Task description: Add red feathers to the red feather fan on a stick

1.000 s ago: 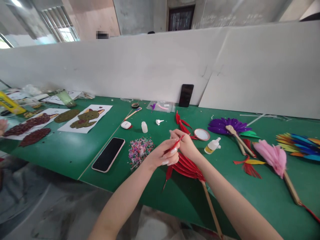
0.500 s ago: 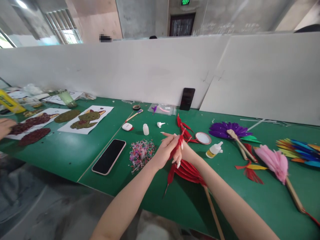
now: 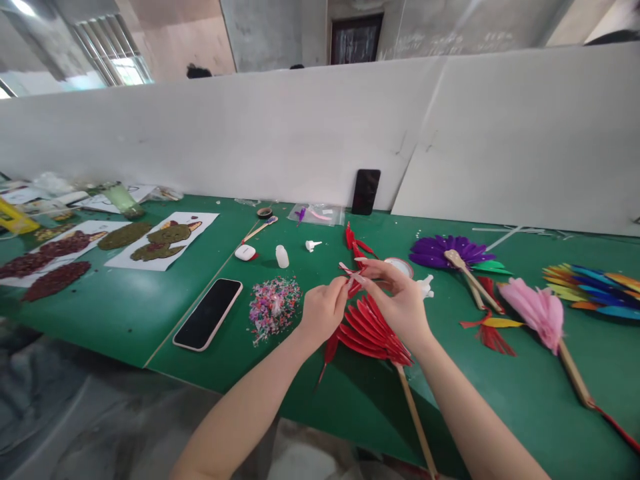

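Note:
My left hand [image 3: 324, 308] is closed, its fingertips pinching a small red piece [image 3: 354, 281] near the middle of the table. My right hand [image 3: 397, 297] meets it from the right, thumb and fingers closed on the same piece. Just below both hands lies a red feather fan [image 3: 369, 333] with a wooden handle [image 3: 417, 420] pointing toward me. Behind them are more red feathers [image 3: 351, 239]. A round white lid [image 3: 400, 268] and a white bottle [image 3: 427, 287] are partly hidden by my right hand.
Left of my hands are colourful confetti [image 3: 274, 305], a phone [image 3: 209, 315] and a small bottle [image 3: 282, 257]. A purple feather fan [image 3: 447, 253] and a pink one [image 3: 537, 312] lie right. A white partition [image 3: 250, 133] stands behind, with a dark phone [image 3: 366, 191] against it.
My hands have moved from overlapping to side by side, with their fingertips meeting. More of the red fan shows below them. The view has shifted slightly, and the hand at the far left is gone.

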`<state>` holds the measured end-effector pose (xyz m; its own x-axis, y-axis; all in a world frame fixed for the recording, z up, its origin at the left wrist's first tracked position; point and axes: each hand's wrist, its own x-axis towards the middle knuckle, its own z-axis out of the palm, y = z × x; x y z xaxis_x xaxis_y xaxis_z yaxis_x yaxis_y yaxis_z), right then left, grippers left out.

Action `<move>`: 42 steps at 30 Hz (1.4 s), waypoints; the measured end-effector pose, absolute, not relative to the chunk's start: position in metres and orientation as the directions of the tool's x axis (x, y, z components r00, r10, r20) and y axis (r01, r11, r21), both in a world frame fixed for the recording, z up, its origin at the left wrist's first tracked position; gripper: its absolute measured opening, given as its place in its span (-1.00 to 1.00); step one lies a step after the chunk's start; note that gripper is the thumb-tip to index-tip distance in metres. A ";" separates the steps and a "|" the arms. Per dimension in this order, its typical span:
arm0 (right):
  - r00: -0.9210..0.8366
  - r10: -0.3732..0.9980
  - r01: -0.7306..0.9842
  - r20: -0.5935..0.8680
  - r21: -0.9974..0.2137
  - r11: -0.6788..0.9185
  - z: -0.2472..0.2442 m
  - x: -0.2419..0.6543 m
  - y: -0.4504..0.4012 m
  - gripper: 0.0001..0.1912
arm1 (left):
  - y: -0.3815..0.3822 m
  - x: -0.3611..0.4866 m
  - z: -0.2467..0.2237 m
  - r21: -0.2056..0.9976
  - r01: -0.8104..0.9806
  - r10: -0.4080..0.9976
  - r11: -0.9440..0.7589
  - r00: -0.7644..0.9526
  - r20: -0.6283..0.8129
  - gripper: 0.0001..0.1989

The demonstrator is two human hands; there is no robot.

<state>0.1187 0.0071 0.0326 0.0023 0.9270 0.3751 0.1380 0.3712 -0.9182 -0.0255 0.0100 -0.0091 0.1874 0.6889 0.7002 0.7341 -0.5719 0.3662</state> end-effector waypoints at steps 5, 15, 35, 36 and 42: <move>0.070 0.897 0.118 0.436 -0.897 0.427 0.024 0.121 0.006 -0.85 | 0.006 -0.020 -0.006 0.692 0.471 0.827 -0.546 0.170 0.536 -0.72; 0.033 0.886 0.060 0.463 -0.886 0.460 0.027 0.127 0.000 -0.82 | 0.009 -0.016 0.009 0.889 -0.355 0.820 0.289 0.571 -0.039 -0.70; 0.110 0.896 -0.010 0.431 -0.901 0.434 0.026 0.130 -0.002 -0.85 | 0.006 -0.014 0.009 0.863 -0.421 0.839 0.278 0.544 -0.004 -0.71; 0.121 0.897 -0.010 0.424 -0.903 0.429 0.026 0.130 -0.002 -0.86 | 0.005 -0.014 0.009 0.865 -0.420 0.843 0.275 0.539 -0.006 -0.71; 0.149 0.900 -0.020 0.409 -0.909 0.417 0.027 0.130 -0.002 -0.87 | 0.004 -0.014 0.009 0.868 -0.424 0.851 0.260 0.526 0.001 -0.71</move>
